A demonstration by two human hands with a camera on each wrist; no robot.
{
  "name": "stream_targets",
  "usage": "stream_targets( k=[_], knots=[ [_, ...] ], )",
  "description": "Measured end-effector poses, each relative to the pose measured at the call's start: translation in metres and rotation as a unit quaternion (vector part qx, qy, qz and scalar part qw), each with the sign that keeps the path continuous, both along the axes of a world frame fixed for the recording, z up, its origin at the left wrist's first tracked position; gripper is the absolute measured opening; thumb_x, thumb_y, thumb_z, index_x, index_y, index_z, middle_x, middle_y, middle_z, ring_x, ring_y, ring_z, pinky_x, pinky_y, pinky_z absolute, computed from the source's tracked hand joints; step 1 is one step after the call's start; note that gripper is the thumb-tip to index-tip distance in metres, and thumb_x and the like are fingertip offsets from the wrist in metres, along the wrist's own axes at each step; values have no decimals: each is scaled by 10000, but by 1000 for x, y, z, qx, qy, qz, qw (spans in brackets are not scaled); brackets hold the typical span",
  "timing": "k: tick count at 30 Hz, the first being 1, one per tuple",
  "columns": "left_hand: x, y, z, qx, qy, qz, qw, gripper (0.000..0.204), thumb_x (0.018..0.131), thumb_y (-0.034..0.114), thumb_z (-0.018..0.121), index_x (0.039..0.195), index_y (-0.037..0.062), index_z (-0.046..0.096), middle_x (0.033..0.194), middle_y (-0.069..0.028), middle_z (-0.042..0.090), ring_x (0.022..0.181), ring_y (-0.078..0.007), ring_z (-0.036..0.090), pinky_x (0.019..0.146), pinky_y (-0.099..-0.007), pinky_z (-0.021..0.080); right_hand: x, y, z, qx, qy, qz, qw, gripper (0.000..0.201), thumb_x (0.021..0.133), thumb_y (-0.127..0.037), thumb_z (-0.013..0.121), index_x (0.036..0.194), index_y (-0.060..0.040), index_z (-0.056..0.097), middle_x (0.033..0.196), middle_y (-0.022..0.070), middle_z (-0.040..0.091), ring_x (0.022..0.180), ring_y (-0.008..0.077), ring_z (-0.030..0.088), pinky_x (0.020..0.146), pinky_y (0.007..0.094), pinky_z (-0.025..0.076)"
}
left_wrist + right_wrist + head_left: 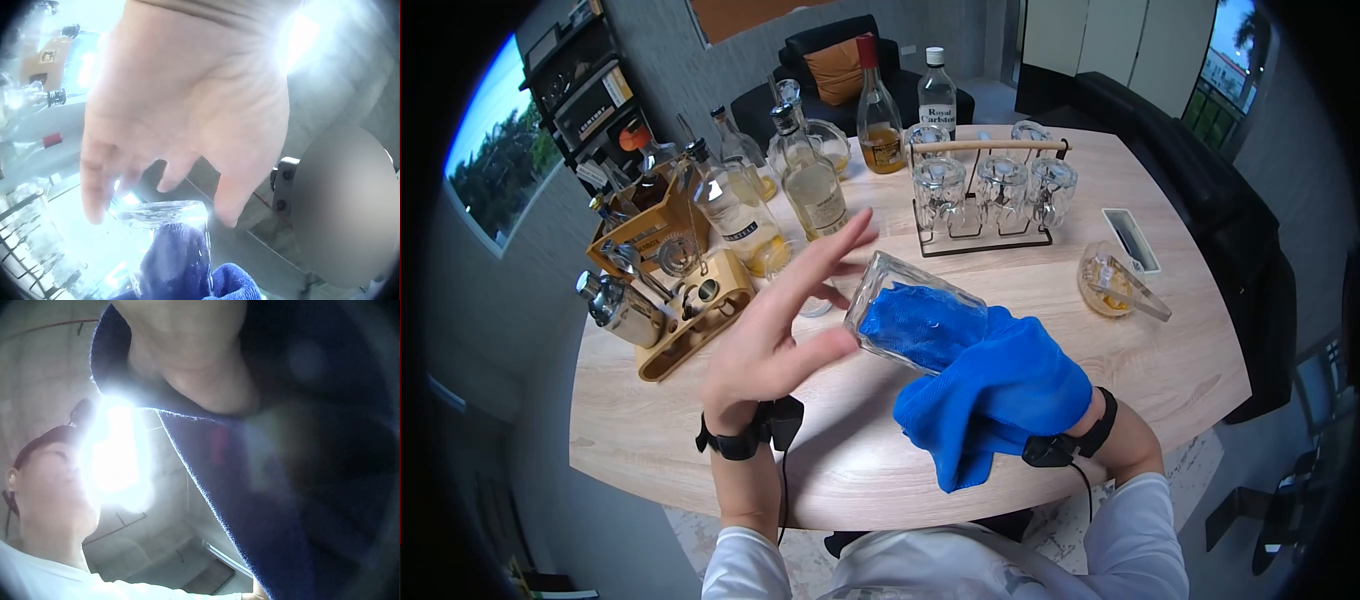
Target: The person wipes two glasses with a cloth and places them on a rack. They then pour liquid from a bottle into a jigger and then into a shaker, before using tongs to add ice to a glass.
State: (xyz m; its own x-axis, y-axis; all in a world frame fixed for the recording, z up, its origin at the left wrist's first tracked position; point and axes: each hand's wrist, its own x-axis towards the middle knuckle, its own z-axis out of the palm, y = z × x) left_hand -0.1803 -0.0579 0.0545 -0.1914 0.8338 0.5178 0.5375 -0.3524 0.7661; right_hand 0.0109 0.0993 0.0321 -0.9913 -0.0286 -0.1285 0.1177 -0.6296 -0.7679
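A clear, thick-based glass (870, 295) is tilted over the table, its base toward my left hand (765, 345). That hand's fingers and thumb are spread round the base end, thumb tip right at its edge. In the left wrist view the glass (165, 214) sits between the spread thumb and fingers. Blue cloth (1025, 375) fills the inside of the glass and drapes over my right hand (194, 356). The cloth hides the right hand's fingers in the head view, so I cannot tell how they lie.
A wire rack (985, 250) with several glass mugs stands behind. Liquor bottles (810, 185) and a wooden bar-tool stand (695, 315) with a shaker (620, 310) fill the left. On the right are an ashtray (1105, 285) with tongs across it and a white-framed tray (1112, 215).
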Motion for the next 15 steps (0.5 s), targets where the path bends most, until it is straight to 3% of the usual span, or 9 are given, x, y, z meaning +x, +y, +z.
stream_targets(
  k=[1, 3, 4, 5, 8, 10, 11, 13, 15],
  knots=[
    [0, -1, 1, -1, -1, 0, 1000, 620, 889, 250, 676, 1429, 34, 460, 1347, -166, 552, 1117, -224, 599, 849, -308, 478, 0, 0, -1, -1, -16, 22, 1000, 469, 921, -161, 614, 1340, 11, 490, 873, 117, 682, 621, 127, 639, 557, 249, 531],
    [-1, -4, 3, -180, 13, 124, 976, 512, 924, 263, 631, 1352, 1, 531, 1069, -147, 676, 882, -186, 674, 731, -286, 508, -1, 4, -13, 17, -12, 34, 999, 470, 920, -159, 614, 1340, 12, 493, 879, 117, 684, 603, 122, 633, 551, 242, 526],
    [0, -1, -1, -161, 29, 141, 976, 453, 929, 265, 627, 1277, -21, 581, 825, -101, 683, 664, -149, 655, 627, -283, 512, -2, 5, -17, 36, -6, 46, 998, 470, 919, -156, 615, 1341, 13, 496, 886, 117, 686, 585, 117, 627, 546, 235, 521],
    [-2, -2, 1, -161, 29, 142, 976, 453, 929, 265, 627, 1277, -21, 581, 825, -101, 683, 664, -149, 655, 627, -283, 512, -3, 5, -19, 36, -6, 46, 998, 470, 919, -156, 615, 1341, 13, 496, 886, 117, 686, 585, 117, 627, 546, 235, 521],
    [-8, -7, 7, -235, 95, 89, 963, 516, 924, 251, 641, 1356, -4, 520, 992, -134, 671, 819, -178, 656, 721, -293, 515, -7, -2, -14, 59, 25, 16, 998, 442, 915, -143, 617, 1311, 28, 520, 888, 116, 691, 616, 112, 631, 554, 237, 520],
    [-7, -11, 8, -129, 147, 19, 981, 638, 904, 241, 668, 1445, 13, 417, 1264, -177, 587, 1043, -230, 610, 836, -310, 491, -8, -8, -1, 54, 28, -27, 998, 426, 907, -128, 620, 1293, 33, 534, 872, 107, 690, 634, 109, 630, 558, 237, 518],
    [-9, -12, 8, -129, 147, 18, 981, 638, 904, 241, 668, 1445, 13, 417, 1264, -177, 587, 1043, -230, 610, 836, -310, 491, -8, -8, 1, 51, 29, -42, 997, 421, 905, -123, 620, 1287, 35, 538, 866, 104, 689, 640, 108, 630, 559, 237, 517],
    [-12, -15, 7, -117, 119, -23, 986, 802, 871, 451, 668, 1482, 25, 370, 1510, -160, 406, 1305, -235, 463, 907, -320, 441, -6, 1, -8, -5, -20, 20, 1000, 460, 897, -104, 622, 1322, 33, 510, 900, 104, 687, 652, 103, 624, 574, 234, 517],
    [-13, -14, 5, -103, 123, -23, 987, 799, 872, 449, 669, 1479, 23, 374, 1513, -161, 401, 1322, -238, 450, 910, -327, 441, -4, 5, -19, 36, -15, 39, 998, 486, 894, -96, 620, 1348, 21, 493, 921, 107, 684, 647, 98, 620, 580, 230, 518]
  ],
)
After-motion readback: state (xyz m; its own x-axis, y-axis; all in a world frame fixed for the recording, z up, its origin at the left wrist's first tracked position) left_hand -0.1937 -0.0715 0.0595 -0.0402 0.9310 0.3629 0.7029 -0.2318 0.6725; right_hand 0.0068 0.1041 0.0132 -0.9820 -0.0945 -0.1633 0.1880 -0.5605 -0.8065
